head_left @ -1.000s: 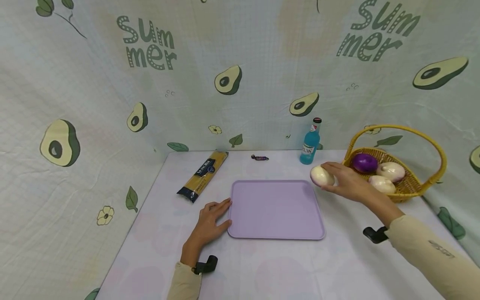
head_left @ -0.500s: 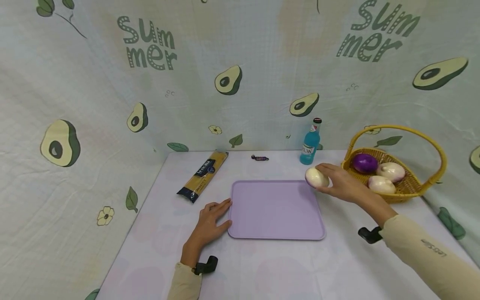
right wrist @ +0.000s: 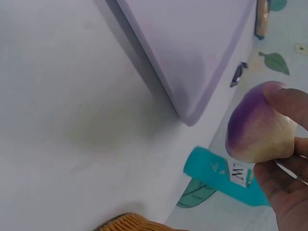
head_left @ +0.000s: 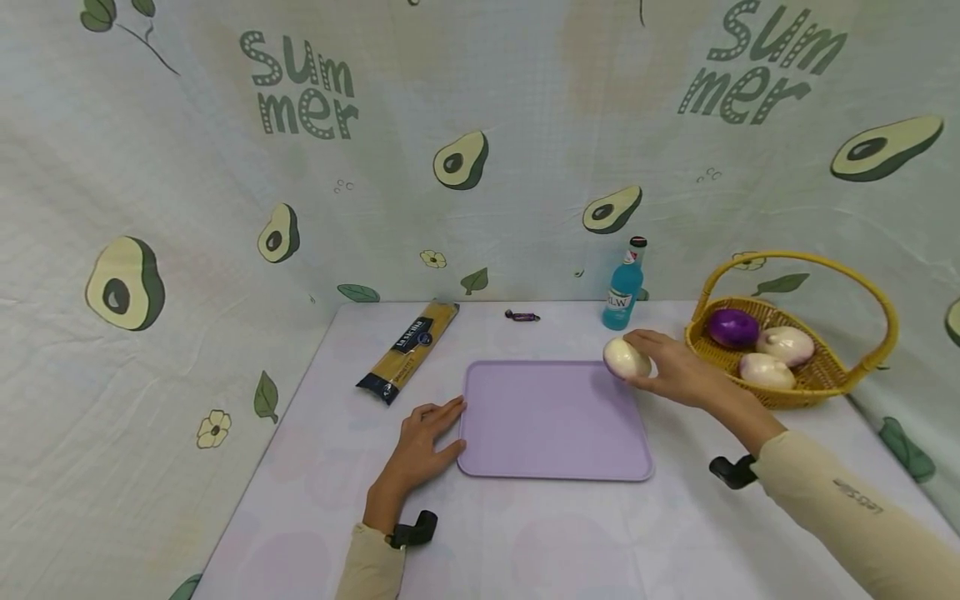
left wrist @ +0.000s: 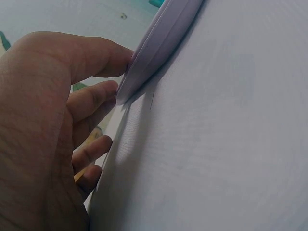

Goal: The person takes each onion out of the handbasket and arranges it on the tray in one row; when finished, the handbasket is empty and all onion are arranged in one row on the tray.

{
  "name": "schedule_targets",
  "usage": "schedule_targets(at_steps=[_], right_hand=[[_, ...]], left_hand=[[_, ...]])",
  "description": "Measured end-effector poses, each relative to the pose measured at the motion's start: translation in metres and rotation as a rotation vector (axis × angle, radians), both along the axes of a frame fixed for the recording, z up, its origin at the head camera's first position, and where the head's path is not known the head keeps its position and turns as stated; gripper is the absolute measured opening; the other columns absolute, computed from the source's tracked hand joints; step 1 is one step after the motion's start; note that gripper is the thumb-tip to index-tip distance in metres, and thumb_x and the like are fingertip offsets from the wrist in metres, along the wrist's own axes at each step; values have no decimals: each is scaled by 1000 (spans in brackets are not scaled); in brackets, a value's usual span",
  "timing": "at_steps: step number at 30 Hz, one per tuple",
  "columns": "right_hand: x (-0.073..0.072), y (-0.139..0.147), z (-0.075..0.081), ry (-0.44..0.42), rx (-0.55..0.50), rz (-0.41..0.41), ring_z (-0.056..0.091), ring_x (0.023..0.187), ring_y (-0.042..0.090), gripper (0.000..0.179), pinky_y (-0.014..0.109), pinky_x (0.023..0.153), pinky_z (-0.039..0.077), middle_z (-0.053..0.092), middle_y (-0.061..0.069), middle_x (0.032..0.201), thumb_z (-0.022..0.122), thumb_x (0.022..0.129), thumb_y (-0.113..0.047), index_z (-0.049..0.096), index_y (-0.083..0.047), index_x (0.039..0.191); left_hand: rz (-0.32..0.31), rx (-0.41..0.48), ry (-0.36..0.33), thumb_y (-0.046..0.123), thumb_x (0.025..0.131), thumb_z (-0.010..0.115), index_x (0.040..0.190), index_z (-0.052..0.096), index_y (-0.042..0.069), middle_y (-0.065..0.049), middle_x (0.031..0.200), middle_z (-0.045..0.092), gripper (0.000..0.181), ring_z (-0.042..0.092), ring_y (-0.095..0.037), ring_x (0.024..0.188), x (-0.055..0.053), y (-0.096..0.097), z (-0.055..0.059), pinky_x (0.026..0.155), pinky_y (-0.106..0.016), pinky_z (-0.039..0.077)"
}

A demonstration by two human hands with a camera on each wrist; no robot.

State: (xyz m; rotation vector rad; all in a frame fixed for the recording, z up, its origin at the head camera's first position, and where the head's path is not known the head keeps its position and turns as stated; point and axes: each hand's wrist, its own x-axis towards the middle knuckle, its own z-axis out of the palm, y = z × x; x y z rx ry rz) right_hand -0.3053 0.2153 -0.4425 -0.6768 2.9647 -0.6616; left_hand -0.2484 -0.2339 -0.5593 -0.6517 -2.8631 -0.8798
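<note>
My right hand grips a white and purple turnip between thumb and fingers, over the far right corner of the lilac tray. In the right wrist view the turnip shows a purple side and a pale side, with the thumb across its top. My left hand rests at the tray's left edge, its fingertips and thumb touching the rim. The left wrist view shows the thumb and fingers fairly straight against the tray's rim.
A yellow wicker basket at the right holds a purple vegetable and two white ones. Behind the tray stand a blue bottle and a small wrapped candy. A pasta packet lies at the back left.
My right hand has carried the turnip a little to the left, from beside the tray to over its far right corner. The left hand stays at the tray's edge.
</note>
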Motion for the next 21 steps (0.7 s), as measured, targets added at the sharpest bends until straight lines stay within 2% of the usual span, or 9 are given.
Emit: schedule_targets(at_steps=[13,21], right_hand=[[0,-13,-3,26,-6,34,39,135,47,72,62,106,34,43,27,149,80,87,-26,48,3,144],[-1,-27,-5,16,-33,61,40,134,48,69,62,106,34,43,28,147,80,86,-20,48,6,143]], left_hand=[[-4,4,35,37,92,65,151,48,22,9,156,41,64,39,-29,131,2,1,1,101,-56,29],[9,-9,7,39,93,64,153,45,25,13,157,38,64,37,-27,133,2,1,1,104,-54,27]])
